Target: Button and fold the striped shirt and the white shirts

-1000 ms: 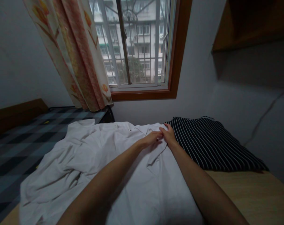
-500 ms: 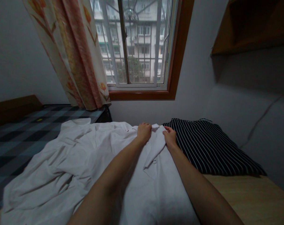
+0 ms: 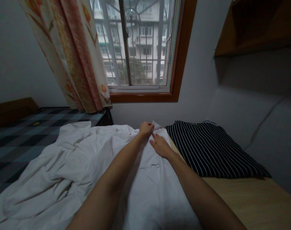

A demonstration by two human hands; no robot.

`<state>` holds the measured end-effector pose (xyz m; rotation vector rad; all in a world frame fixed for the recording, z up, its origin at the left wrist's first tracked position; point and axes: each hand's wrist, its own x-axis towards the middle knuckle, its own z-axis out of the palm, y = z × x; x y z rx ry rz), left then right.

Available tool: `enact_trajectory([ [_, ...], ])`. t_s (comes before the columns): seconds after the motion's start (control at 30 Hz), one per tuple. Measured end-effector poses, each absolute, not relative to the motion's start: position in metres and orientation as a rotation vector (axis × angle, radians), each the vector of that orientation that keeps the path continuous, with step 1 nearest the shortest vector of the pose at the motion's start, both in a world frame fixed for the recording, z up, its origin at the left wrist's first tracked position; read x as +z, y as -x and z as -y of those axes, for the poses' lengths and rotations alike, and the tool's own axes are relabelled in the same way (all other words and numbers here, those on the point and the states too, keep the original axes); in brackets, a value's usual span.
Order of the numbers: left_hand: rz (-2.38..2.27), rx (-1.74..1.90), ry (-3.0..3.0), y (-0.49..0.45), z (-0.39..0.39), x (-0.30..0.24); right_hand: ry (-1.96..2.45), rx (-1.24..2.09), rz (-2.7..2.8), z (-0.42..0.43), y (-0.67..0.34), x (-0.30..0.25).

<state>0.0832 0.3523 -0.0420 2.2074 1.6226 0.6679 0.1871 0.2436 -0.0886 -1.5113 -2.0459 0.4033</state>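
Observation:
A crumpled white garment (image 3: 83, 166) lies spread over a wooden table (image 3: 263, 204) in front of me. My left hand (image 3: 146, 128) is closed on the garment's far edge, pinching a small fold of white cloth. Just beside it my right hand (image 3: 160, 145) lies flat on the cloth with fingers stretched out, pressing it down. Both forearms reach over the garment from the bottom of the view.
A folded black garment with thin white stripes (image 3: 208, 150) lies to the right of the white one. A bed with a checked cover (image 3: 20, 137) stands at the left. A window (image 3: 136, 44) with a floral curtain (image 3: 71, 57) is ahead, and a wooden shelf (image 3: 255, 28) hangs upper right.
My right hand let go of the cloth's edge and moved left to lie flat on it. The raised fold between my hands has been laid down. My left hand stayed at the far edge.

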Motion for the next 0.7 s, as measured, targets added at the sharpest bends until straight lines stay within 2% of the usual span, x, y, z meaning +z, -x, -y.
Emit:
enact_trajectory([
  [0.1,-1.480,0.621,-2.362,-0.078,-0.343,-0.033,1.705,0.237,2.191,-0.238,-0.179,-0.089],
  [0.33,-0.962,0.218,-2.899,-0.062,-0.322,-0.043,1.763,0.241,2.101,-0.230,-0.176,-0.078],
  [0.53,-1.036,0.005,-2.932,-0.036,-0.310,-0.071,2.005,0.210,1.837,-0.220,-0.187,-0.071],
  [0.7,-1.018,-0.073,-2.914,-0.030,-0.309,-0.076,1.850,0.174,2.142,-0.160,-0.183,-0.080],
])
